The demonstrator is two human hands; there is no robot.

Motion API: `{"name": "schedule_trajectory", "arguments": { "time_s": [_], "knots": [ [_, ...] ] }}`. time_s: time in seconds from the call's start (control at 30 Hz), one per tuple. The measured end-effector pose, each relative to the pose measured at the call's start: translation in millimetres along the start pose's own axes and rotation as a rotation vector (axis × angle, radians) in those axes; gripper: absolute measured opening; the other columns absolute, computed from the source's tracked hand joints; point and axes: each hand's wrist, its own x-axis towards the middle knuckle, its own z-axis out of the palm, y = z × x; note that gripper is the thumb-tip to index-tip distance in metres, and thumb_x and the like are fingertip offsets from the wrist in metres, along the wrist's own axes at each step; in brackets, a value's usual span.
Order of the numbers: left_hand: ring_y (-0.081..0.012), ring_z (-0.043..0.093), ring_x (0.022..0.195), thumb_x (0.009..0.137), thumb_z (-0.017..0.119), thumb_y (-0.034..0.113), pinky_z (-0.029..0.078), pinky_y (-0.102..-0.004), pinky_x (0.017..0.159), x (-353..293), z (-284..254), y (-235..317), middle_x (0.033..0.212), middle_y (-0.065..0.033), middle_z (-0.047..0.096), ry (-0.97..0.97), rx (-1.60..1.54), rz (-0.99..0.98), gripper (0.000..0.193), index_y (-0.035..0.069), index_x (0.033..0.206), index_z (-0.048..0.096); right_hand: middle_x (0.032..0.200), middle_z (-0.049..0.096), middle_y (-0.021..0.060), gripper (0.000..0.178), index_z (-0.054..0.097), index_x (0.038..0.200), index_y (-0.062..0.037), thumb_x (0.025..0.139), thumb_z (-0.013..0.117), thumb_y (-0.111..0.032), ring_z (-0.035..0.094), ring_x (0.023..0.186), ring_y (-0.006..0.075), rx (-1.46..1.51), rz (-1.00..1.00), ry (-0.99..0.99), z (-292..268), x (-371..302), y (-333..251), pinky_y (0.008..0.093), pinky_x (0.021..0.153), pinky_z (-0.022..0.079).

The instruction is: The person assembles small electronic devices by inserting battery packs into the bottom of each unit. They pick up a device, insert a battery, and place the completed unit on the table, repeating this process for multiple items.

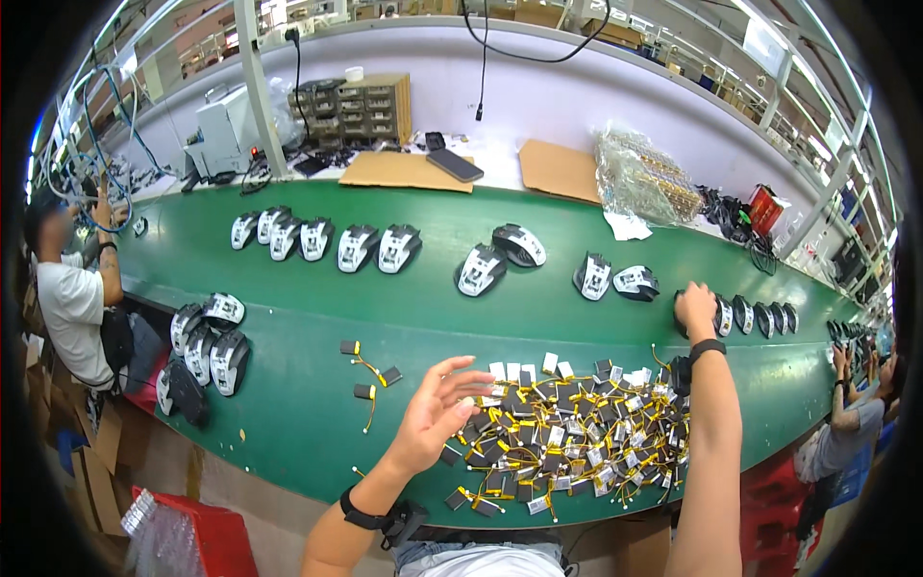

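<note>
My right hand [696, 308] reaches out to the far right, its fingers closed around a black computer mouse [680, 315] that they mostly cover. Beside it a row of white-and-black mice [743, 314] stands close together. My left hand [444, 409] is open, fingers apart and holding nothing, over the left edge of a heap of small battery packs [577, 433]. These packs are silver or dark grey with yellow tape and thin wires. A dark object [681, 375] lies at the heap's right edge, beside my right forearm. A few loose battery packs [364, 391] lie left of my left hand.
More mice [358, 248] stand along the far half of the green table [288, 346]; another cluster [197, 351] is at the left. Behind are cardboard sheets [409, 171], a phone-like slab [454, 164], a drawer cabinet [370, 111] and plastic-wrapped trays [649, 178]. People sit at both sides.
</note>
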Motion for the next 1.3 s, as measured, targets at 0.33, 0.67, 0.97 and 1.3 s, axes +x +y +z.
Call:
{"name": "schedule_trajectory", "arguments": {
  "time_s": [0.33, 0.67, 0.97, 1.3],
  "knots": [
    [-0.0246, 0.066, 0.099, 0.095, 0.053, 0.014, 0.052, -0.0324, 0.084, -4, -9, 10, 0.111, -0.0179, 0.065, 0.080, 0.063, -0.041, 0.029, 0.002, 0.121, 0.045, 0.129, 0.052, 0.0316, 0.075, 0.055, 0.130, -0.0122, 0.073, 0.071, -0.058, 0.054, 0.117, 0.0445, 0.394, -0.024, -0.294, -23, 13, -125, 0.0495, 0.099, 0.045],
    [-0.0318, 0.061, 0.112, 0.095, 0.054, 0.036, 0.054, -0.0373, 0.087, -12, 3, 7, 0.131, -0.0217, 0.051, -0.060, -0.254, -0.248, 0.064, 0.003, 0.142, 0.027, 0.143, 0.042, 0.0196, 0.050, 0.062, 0.113, -0.0187, 0.069, 0.081, -0.032, 0.046, 0.123, 0.0435, 0.650, -1.173, 0.065, -202, -175, -151, 0.0505, 0.101, 0.043],
    [-0.0347, 0.062, 0.109, 0.086, 0.055, 0.064, 0.055, -0.0503, 0.087, -14, 2, -2, 0.120, -0.0274, 0.057, -0.347, -0.655, -0.294, 0.091, 0.003, 0.146, 0.024, 0.110, 0.067, 0.0136, 0.026, 0.067, 0.101, -0.0043, 0.079, 0.074, -0.016, 0.064, 0.103, 0.0298, 1.144, -0.995, 0.026, -183, -184, -138, 0.0394, 0.088, 0.051],
    [-0.0348, 0.062, 0.107, 0.092, 0.042, 0.064, 0.055, -0.0556, 0.085, -1, -2, -5, 0.118, -0.0277, 0.057, -0.144, -0.643, -0.240, 0.077, 0.007, 0.143, 0.031, 0.074, 0.069, 0.0115, 0.026, 0.071, 0.080, 0.0015, 0.073, 0.076, -0.023, 0.067, 0.069, 0.0217, 0.716, -0.184, -0.228, -42, -116, -18, 0.0331, 0.068, 0.053]
  ]
}}
